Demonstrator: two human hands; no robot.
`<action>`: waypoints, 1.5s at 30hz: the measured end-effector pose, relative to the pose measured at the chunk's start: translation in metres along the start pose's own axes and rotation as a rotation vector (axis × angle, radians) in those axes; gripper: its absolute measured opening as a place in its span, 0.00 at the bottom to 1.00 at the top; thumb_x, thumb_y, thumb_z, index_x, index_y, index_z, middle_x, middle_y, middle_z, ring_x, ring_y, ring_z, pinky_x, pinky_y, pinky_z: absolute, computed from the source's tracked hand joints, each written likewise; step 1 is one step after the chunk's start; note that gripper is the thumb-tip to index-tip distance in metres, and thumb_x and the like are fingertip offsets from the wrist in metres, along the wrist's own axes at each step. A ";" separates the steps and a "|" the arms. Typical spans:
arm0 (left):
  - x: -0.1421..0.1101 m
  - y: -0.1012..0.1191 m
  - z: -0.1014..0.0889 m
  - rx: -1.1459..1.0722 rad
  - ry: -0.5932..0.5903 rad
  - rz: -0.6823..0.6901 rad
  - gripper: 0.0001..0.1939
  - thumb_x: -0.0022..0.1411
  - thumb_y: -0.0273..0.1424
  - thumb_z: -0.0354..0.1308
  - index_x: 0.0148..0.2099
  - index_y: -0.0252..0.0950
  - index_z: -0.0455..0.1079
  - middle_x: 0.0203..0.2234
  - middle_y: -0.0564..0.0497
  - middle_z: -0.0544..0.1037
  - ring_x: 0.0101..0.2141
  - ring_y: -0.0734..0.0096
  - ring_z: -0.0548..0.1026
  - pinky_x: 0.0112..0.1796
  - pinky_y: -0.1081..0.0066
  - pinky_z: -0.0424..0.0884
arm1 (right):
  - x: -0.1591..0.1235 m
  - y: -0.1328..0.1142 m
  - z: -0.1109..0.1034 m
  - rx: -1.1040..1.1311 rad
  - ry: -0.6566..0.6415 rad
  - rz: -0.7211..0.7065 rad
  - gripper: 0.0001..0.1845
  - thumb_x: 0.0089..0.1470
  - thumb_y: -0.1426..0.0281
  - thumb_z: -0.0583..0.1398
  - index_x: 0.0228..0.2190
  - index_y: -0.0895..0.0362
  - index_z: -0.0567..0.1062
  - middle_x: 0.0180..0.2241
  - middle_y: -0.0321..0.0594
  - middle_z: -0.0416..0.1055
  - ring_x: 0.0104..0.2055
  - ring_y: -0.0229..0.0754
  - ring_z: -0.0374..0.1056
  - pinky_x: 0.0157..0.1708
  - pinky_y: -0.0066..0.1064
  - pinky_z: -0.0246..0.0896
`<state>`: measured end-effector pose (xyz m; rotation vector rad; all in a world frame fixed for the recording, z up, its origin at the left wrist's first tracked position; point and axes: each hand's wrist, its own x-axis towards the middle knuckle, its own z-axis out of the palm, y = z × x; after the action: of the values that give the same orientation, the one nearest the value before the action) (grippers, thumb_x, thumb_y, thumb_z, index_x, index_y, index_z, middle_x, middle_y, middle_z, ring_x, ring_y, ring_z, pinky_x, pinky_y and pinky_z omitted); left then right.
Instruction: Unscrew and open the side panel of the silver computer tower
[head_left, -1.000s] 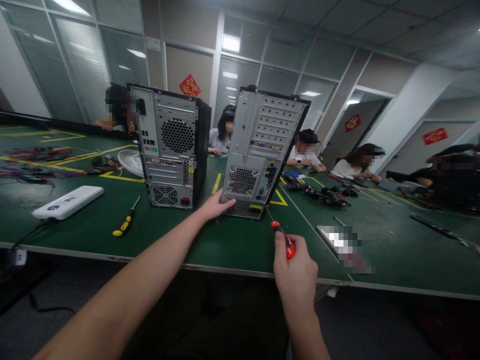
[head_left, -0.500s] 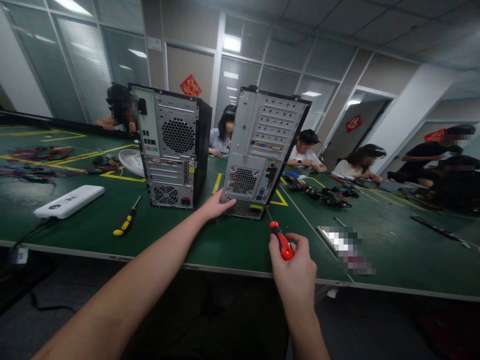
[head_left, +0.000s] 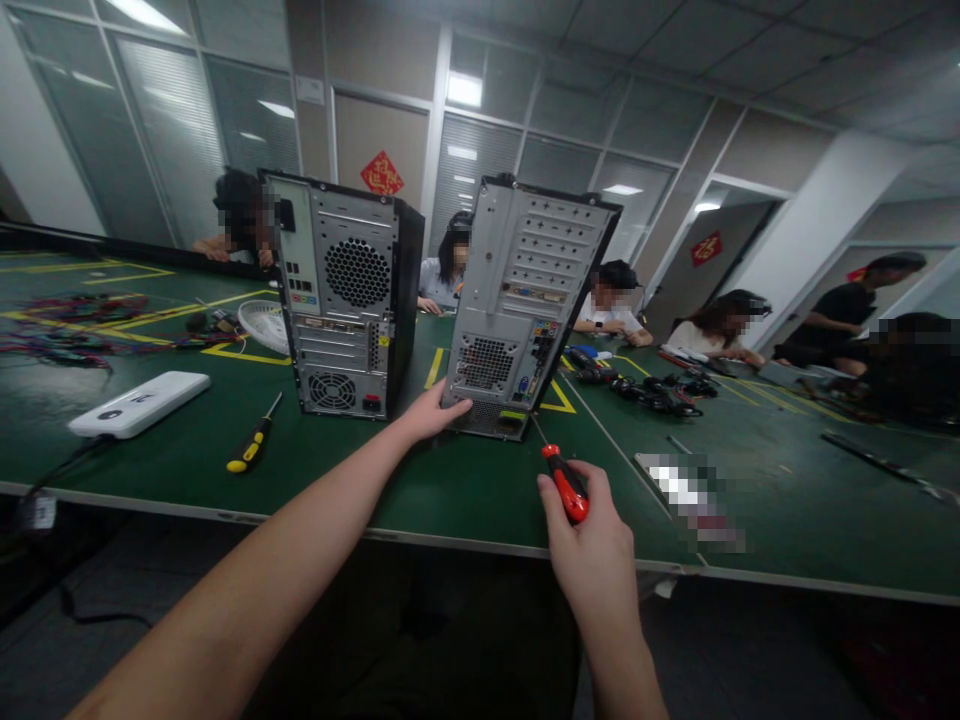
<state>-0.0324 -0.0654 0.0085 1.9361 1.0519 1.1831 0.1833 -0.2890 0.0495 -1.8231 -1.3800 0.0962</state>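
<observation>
My left hand (head_left: 431, 412) grips the lower left corner of a computer case (head_left: 517, 240), thumb on its back panel and fingers out of sight along its side. The case stands with its back towards me. In my right hand (head_left: 592, 530) is a red and black screwdriver (head_left: 568, 485), held between thumb and fingers. Its shaft points up to the case's lower right rear edge, where the tip looks to be at the edge; contact is too small to make out. To the left stands a second computer case (head_left: 349, 285), back panel facing me too.
A yellow and black screwdriver (head_left: 251, 445) and a white power bank (head_left: 141, 403) with a cable lie left on the green table (head_left: 465, 490). Black cables (head_left: 660, 390) and a blurred flat item (head_left: 690, 500) lie right. Several people sit across the table.
My right hand's fingers have shifted slightly on the screwdriver handle, which has moved a little. The left hand and both cases stay put. A person at far right has moved.
</observation>
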 end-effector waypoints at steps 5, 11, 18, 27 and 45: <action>0.000 -0.001 -0.002 0.002 -0.018 0.004 0.38 0.62 0.53 0.62 0.68 0.41 0.67 0.63 0.43 0.76 0.64 0.49 0.72 0.67 0.51 0.64 | 0.003 0.000 0.001 0.021 0.015 0.039 0.36 0.64 0.39 0.45 0.48 0.55 0.73 0.30 0.46 0.77 0.33 0.55 0.74 0.31 0.35 0.59; -0.001 0.003 -0.002 0.010 -0.012 0.004 0.37 0.63 0.52 0.62 0.68 0.40 0.67 0.64 0.43 0.75 0.64 0.49 0.72 0.66 0.53 0.65 | 0.003 0.000 -0.002 -0.017 0.057 0.078 0.34 0.64 0.40 0.46 0.46 0.55 0.71 0.27 0.46 0.75 0.30 0.55 0.73 0.30 0.36 0.58; -0.002 0.005 -0.003 0.010 -0.020 -0.003 0.37 0.62 0.52 0.62 0.68 0.40 0.67 0.64 0.43 0.75 0.64 0.48 0.72 0.66 0.53 0.65 | 0.003 0.000 -0.001 -0.001 0.115 0.025 0.28 0.59 0.43 0.54 0.42 0.54 0.70 0.31 0.50 0.78 0.31 0.55 0.75 0.30 0.37 0.59; 0.001 -0.003 0.000 -0.002 -0.004 0.028 0.37 0.62 0.53 0.61 0.68 0.40 0.68 0.63 0.42 0.76 0.64 0.49 0.72 0.67 0.50 0.64 | 0.003 0.007 0.003 -0.031 0.117 -0.044 0.24 0.59 0.44 0.56 0.37 0.52 0.71 0.28 0.42 0.76 0.29 0.50 0.72 0.31 0.36 0.58; 0.000 -0.001 -0.001 -0.009 -0.012 0.026 0.37 0.63 0.52 0.61 0.68 0.39 0.67 0.63 0.43 0.76 0.64 0.49 0.73 0.67 0.52 0.64 | 0.004 0.010 0.004 -0.068 0.124 -0.219 0.22 0.64 0.54 0.53 0.49 0.55 0.75 0.41 0.47 0.71 0.40 0.51 0.71 0.41 0.39 0.63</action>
<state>-0.0332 -0.0650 0.0080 1.9531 1.0162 1.1866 0.1903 -0.2843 0.0425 -1.6900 -1.4998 -0.1763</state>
